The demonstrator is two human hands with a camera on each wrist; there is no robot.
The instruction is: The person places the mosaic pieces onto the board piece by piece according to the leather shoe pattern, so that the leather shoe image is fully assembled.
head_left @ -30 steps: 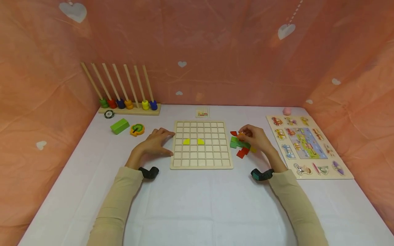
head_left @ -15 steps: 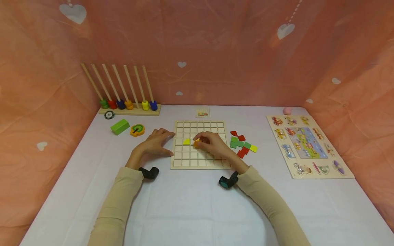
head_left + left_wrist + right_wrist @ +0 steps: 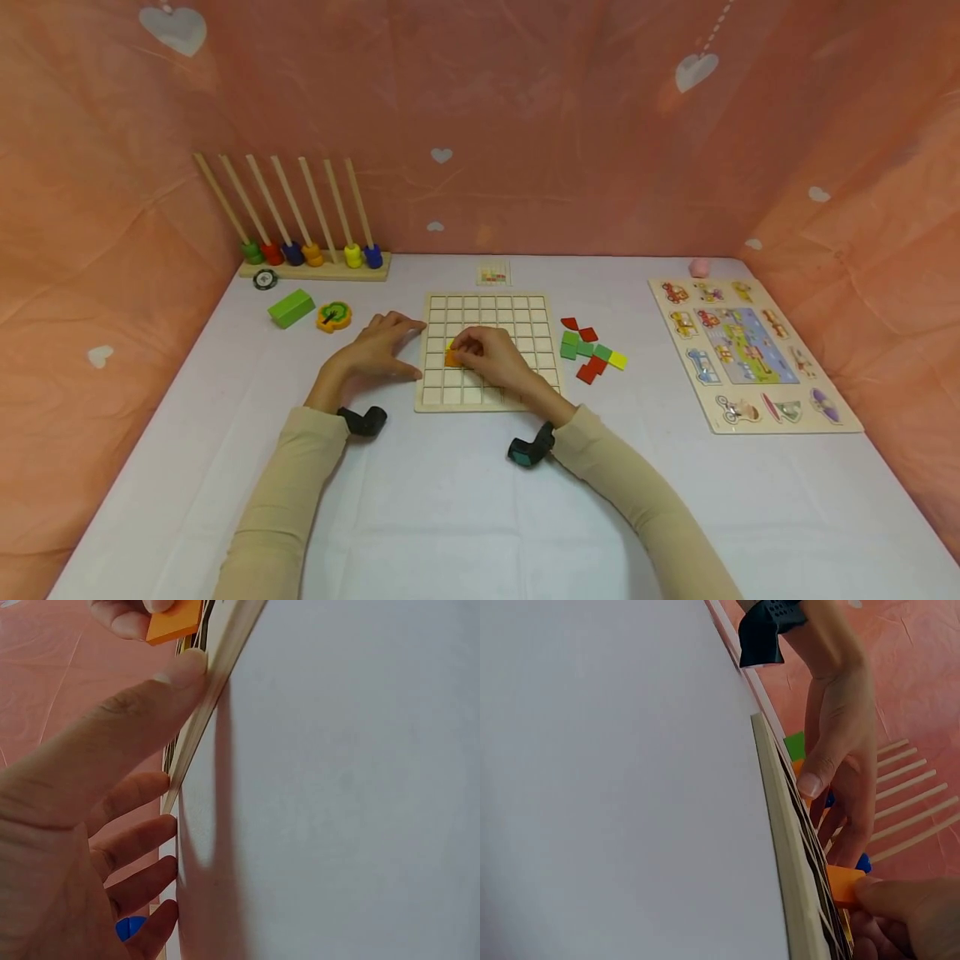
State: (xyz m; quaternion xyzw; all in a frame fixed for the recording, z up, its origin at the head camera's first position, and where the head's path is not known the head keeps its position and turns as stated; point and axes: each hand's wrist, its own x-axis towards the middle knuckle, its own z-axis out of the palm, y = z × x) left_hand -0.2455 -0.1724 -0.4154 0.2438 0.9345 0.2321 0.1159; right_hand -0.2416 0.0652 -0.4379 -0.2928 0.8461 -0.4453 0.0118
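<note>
A wooden grid board (image 3: 491,400) lies flat on the white table. My left hand (image 3: 378,346) rests at its left edge, thumb and fingers spread and touching the frame. In the right hand (image 3: 491,358), thumb and fingertips pinch an orange tile (image 3: 452,358) over the board's left-hand cells. A bit of yellow shows just behind that tile. The right wrist view shows the orange tile (image 3: 843,885) at the board's surface; whether it touches a cell cannot be told. My right hand covers the middle of the board, so the yellow piece seen there earlier is hidden.
Loose red, green and yellow tiles (image 3: 585,349) lie right of the board. A small pattern card (image 3: 493,273) sits behind it. Further left are a green block (image 3: 292,308), a tree-shaped piece (image 3: 333,316) and a peg rack (image 3: 315,271). A picture puzzle (image 3: 750,358) lies far right.
My right hand has moved left from the loose tiles onto the board, carrying the orange tile, and then further left along it. My left hand has stayed at the board's edge.
</note>
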